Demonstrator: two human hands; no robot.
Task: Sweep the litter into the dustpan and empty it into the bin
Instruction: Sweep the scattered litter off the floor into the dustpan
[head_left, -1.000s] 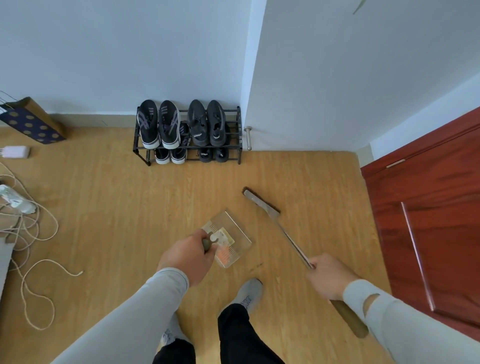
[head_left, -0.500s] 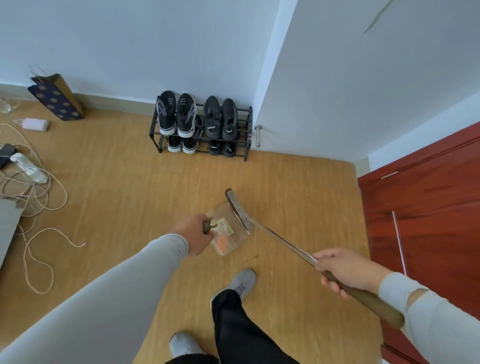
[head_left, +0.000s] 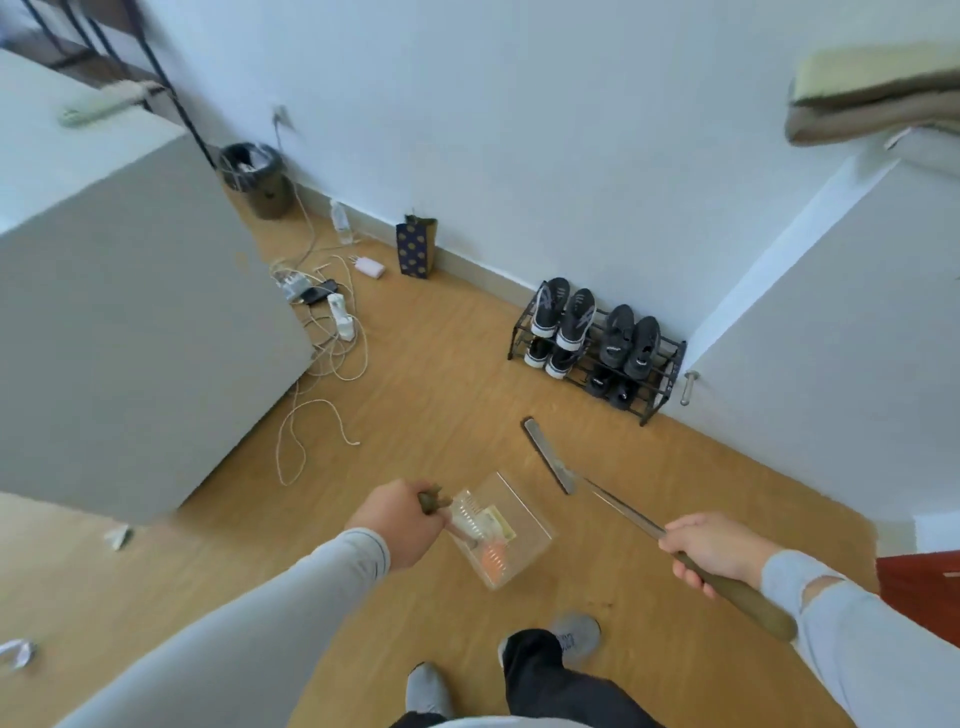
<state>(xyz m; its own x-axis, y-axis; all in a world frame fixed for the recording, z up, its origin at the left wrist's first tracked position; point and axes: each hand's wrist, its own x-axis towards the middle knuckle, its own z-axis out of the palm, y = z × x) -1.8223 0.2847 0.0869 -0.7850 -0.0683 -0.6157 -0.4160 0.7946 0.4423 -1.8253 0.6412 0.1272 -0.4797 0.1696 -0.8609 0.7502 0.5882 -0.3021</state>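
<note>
My left hand (head_left: 397, 522) grips the handle of a clear plastic dustpan (head_left: 519, 514), held just above the wooden floor. Inside the pan lie pieces of litter (head_left: 491, 540), pale yellow and orange. My right hand (head_left: 711, 545) grips the brown handle of a long thin broom (head_left: 550, 462), whose flat head rests on the floor to the right of the pan, apart from it. A dark round bin (head_left: 260, 182) with a black liner stands far off at the back left against the wall.
A large grey cabinet (head_left: 119, 322) fills the left side. White cables and chargers (head_left: 332, 332) trail on the floor beside it. A black shoe rack (head_left: 597, 353) stands by the wall, a patterned paper bag (head_left: 415, 249) left of it. Paper scraps (head_left: 117, 535) lie at the lower left.
The view has swung left, bringing the grey cabinet and bin into sight. The broom head has moved off the dustpan's mouth to the right. Both hands keep their grips.
</note>
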